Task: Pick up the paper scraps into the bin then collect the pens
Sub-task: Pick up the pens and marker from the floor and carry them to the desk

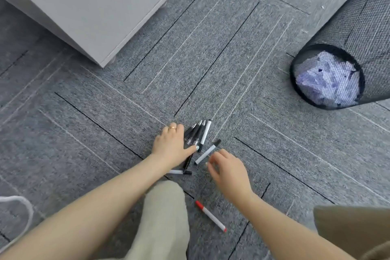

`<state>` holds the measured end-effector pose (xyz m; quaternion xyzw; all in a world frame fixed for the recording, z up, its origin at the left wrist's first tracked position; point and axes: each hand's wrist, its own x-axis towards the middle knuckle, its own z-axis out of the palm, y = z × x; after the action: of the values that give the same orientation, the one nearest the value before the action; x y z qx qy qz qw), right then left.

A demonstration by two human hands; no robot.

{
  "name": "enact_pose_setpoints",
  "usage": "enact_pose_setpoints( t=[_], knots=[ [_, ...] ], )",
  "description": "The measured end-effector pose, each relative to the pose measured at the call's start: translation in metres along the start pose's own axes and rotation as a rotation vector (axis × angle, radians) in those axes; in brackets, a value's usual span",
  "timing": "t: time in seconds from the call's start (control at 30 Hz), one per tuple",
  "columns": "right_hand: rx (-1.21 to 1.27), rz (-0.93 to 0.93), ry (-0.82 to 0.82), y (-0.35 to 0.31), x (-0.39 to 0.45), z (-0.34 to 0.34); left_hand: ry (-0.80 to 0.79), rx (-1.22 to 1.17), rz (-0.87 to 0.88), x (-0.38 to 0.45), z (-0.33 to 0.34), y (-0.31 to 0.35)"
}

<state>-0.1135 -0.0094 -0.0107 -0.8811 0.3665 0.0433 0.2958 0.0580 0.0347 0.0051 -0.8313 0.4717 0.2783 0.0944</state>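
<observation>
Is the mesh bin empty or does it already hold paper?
It holds paper: crumpled white scraps show through the black mesh bin at its lower end. How full it is, cannot tell.

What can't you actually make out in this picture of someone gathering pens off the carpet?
All from the one head view:
- How many pens are in the bundle: the left hand covers their lower ends.
- Whether the right hand touches the white marker: its fingers are motion-blurred.
- The bin: its top is cut off by the frame edge, and mesh veils the paper scraps.
- The white cord: it runs off the left edge.
</observation>
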Motion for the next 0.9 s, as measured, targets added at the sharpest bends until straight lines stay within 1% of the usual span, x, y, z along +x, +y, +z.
enact_pose_setpoints(
  t=[0.03,0.13,0.2,0.27,0.3,0.33,0.4,0.47,0.57,0.67,0.7,0.73,0.8,0.83,0.87,0.9],
  knots=[
    [-0.021,0.002,-0.035,0.002,-0.001,-0.002,-0.018,0.000,0.010,0.002,-0.001,-0.001],
    [-0.165,-0.121,-0.142,0.001,-0.007,-0.007,-0.059,-0.002,0.049,0.002,-0.005,-0.002],
    [-0.277,-0.203,-0.268,-0.003,-0.022,-0.003,-0.088,0.031,0.070,-0.008,-0.008,-0.002],
    [-0.340,-0.271,-0.377,-0.003,-0.038,0.003,-0.077,0.101,0.083,-0.021,-0.009,-0.004],
    [-0.369,-0.276,-0.462,-0.003,-0.044,0.003,-0.064,0.139,0.082,-0.030,-0.009,-0.004],
    [-0.409,-0.278,-0.513,0.001,-0.048,0.005,-0.055,0.178,0.085,-0.038,-0.007,-0.005],
    [-0.435,-0.302,-0.532,0.006,-0.052,0.006,-0.056,0.263,0.124,-0.052,0.001,-0.010],
    [-0.422,-0.348,-0.548,0.008,-0.052,0.006,-0.099,0.325,0.172,-0.063,0.012,-0.015],
    [-0.341,-0.416,-0.467,0.013,-0.044,0.008,-0.078,0.356,0.213,-0.071,0.029,-0.021],
    [-0.219,-0.326,-0.411,0.012,-0.025,0.001,-0.059,0.372,0.227,-0.067,0.032,-0.023],
    [-0.193,-0.299,-0.367,0.013,-0.017,-0.001,-0.024,0.372,0.244,-0.066,0.032,-0.023],
    [-0.186,-0.296,-0.290,0.013,-0.008,-0.003,-0.044,0.359,0.248,-0.065,0.031,-0.021],
    [-0.282,-0.345,-0.105,0.012,0.008,-0.006,-0.103,0.276,0.218,-0.062,0.036,-0.019],
    [-0.340,-0.359,-0.052,0.012,0.015,-0.006,-0.086,0.233,0.199,-0.058,0.039,-0.020],
    [-0.396,-0.373,-0.031,0.014,0.020,-0.008,-0.056,0.182,0.177,-0.055,0.039,-0.019],
    [-0.443,-0.371,-0.046,0.015,0.026,-0.009,-0.012,0.155,0.182,-0.053,0.038,-0.018]
  ],
)
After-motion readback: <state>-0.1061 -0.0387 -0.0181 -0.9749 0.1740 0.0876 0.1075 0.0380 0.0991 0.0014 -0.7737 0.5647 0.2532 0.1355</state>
